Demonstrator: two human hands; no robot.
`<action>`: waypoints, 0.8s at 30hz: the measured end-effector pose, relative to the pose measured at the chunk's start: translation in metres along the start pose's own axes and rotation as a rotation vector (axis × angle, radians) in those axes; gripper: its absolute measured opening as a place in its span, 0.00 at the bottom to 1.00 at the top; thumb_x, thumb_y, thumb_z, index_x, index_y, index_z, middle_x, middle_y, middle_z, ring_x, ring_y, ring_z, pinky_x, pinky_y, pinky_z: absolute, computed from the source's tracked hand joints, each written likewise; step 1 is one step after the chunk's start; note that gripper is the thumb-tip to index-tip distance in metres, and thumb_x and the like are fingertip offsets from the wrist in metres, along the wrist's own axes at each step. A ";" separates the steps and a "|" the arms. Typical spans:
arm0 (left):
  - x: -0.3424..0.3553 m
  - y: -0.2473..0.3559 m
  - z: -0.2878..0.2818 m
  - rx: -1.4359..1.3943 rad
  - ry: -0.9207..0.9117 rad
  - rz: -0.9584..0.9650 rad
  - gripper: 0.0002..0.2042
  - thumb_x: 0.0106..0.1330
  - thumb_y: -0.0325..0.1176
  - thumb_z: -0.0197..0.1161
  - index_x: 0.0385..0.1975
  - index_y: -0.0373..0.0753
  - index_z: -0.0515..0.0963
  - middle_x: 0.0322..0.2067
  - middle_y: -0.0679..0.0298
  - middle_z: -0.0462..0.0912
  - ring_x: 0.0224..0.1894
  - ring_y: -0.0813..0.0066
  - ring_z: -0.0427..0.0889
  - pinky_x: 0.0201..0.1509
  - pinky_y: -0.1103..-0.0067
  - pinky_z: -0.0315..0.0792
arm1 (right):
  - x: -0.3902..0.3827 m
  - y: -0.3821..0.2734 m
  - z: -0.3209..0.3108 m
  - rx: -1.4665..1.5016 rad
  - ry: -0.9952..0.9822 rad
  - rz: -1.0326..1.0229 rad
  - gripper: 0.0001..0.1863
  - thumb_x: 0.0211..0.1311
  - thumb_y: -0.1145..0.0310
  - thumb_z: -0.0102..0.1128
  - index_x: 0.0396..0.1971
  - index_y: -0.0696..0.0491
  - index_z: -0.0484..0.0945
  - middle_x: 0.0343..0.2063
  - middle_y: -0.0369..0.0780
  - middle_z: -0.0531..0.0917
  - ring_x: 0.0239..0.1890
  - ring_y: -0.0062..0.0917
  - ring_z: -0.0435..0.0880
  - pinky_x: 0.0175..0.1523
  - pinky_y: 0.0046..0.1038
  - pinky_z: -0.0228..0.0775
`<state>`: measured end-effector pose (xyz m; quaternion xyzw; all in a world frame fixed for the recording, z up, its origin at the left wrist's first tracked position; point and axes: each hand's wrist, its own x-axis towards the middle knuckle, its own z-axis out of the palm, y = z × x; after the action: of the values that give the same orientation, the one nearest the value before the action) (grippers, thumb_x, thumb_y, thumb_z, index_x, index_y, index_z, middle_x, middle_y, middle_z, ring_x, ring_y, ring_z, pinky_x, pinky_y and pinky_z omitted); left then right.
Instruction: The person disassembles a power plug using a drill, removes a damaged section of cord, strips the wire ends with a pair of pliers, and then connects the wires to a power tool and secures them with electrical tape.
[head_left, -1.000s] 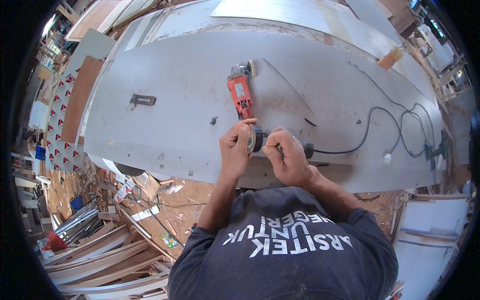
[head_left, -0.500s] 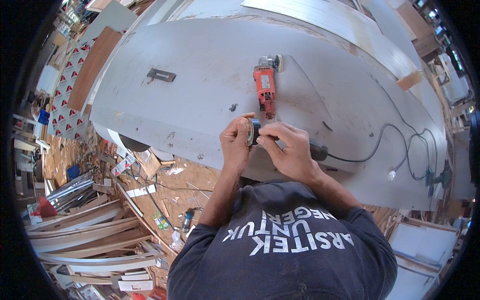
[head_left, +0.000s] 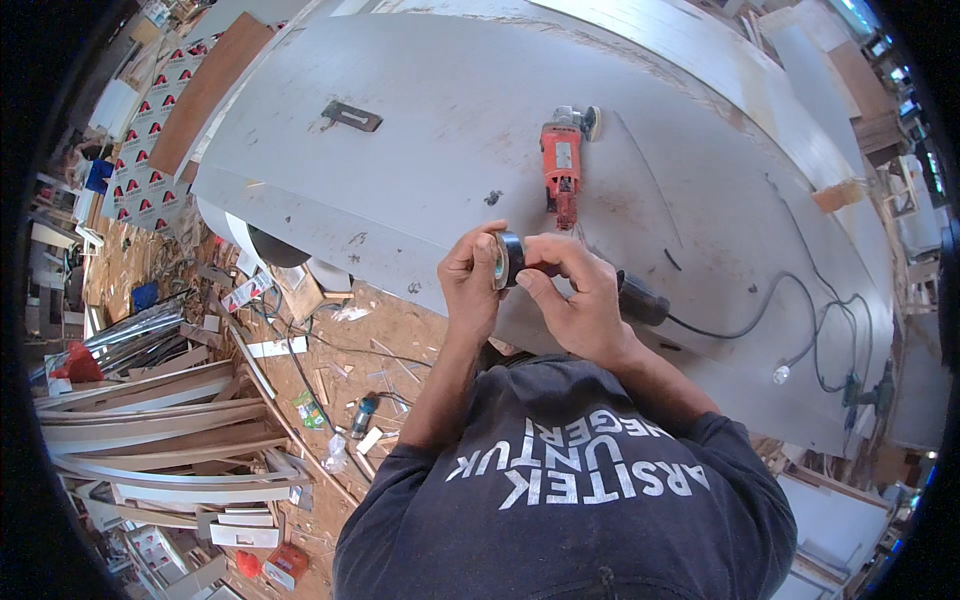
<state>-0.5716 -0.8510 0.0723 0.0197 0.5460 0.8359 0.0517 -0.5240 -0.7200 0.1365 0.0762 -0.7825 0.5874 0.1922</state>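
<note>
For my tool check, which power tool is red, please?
The grinder on the grey panel; the floor tool and the one far right look bluish-green.

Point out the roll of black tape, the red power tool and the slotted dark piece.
Roll of black tape (head_left: 512,262): head view, its dark outer band.
Red power tool (head_left: 561,176): head view, its red body.
Slotted dark piece (head_left: 339,110): head view, dark surface left of the slot.

A roll of black tape (head_left: 511,260) stands on edge in the left grip (head_left: 469,268).
</note>
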 end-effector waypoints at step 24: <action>-0.013 -0.018 0.028 0.001 0.049 -0.208 0.14 0.77 0.39 0.52 0.45 0.35 0.80 0.25 0.70 0.78 0.22 0.87 0.73 0.20 0.87 0.67 | -0.010 0.027 -0.022 -0.002 -0.151 0.202 0.10 0.60 0.72 0.61 0.38 0.64 0.79 0.35 0.43 0.78 0.35 0.26 0.82 0.34 0.27 0.70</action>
<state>-0.5551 -0.8197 0.0680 -0.0577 0.5467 0.8259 0.1250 -0.5197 -0.6919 0.1139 0.0406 -0.7989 0.5956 0.0725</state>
